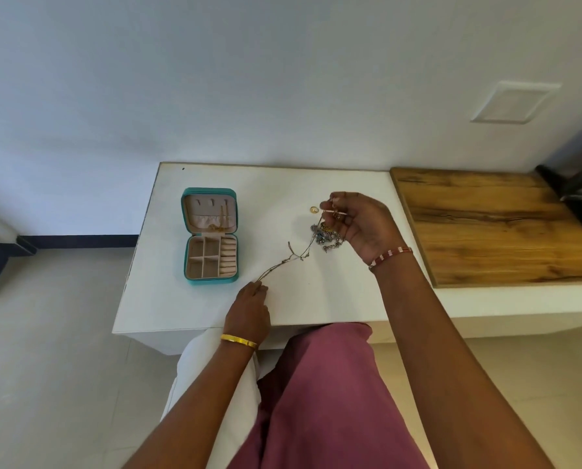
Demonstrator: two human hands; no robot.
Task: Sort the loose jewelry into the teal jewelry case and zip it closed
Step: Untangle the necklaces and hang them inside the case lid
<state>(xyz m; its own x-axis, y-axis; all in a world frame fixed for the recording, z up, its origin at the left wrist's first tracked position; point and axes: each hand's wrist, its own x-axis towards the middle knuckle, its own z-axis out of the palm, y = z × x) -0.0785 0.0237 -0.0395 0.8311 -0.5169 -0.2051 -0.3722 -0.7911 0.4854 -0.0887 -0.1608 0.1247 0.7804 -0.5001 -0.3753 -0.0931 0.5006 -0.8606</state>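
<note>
My right hand is up over the table, fingers curled round a tangle of jewelry w/ a gold bit pinched at the fingertips. My left hand sits low near the table's front edge, pinching the free end of a thin chain. The chain runs taut-ish on a diagonal, from the left hand up and right into the tangle, so its long axis points away from the case, not toward it.

The case lies open flat, to the left of both hands & a bit further back. The left hand is the nearer one; the chain end it holds is close to the case's front right corner. I reckon the chain has to come free of the tangle first, then swing left into the case.

Case: teal shell, pale pinkish lining, square compartments + ring rolls in the base, hooks & a gathered pocket in the lid, something gold already at the pocket. The chain is fine w/ small knots or beads along it. The tangle mixes silvery, bluish & gold pieces; can't tell how many. A gold ring sits loose on the table just left of my right fingertips.
</note>
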